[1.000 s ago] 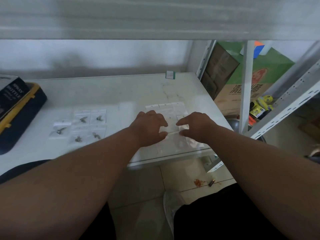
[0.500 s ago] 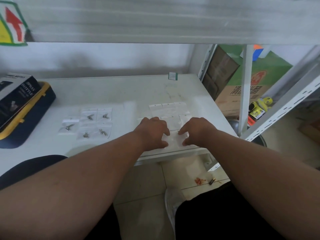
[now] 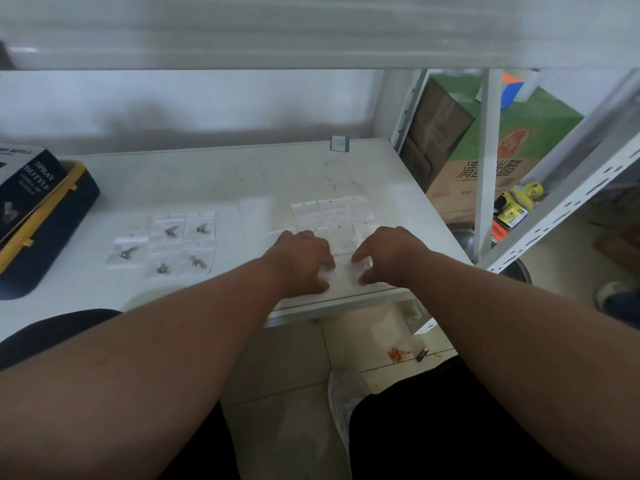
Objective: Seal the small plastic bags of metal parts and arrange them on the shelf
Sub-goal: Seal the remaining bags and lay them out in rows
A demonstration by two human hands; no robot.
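Bags [image 3: 346, 271] lie flat near the front edge of the shelf [image 3: 242, 174]. Both the left hand [image 3: 304, 258] and right hand [image 3: 388, 254] curl their fingers [image 3: 360, 256] down on one bag, likely pressing it closed. Five filled bags [image 3: 166, 242] sit neatly to the left.

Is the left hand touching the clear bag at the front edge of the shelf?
Touching. The head view shows the left hand with its fingers on the clear bag.
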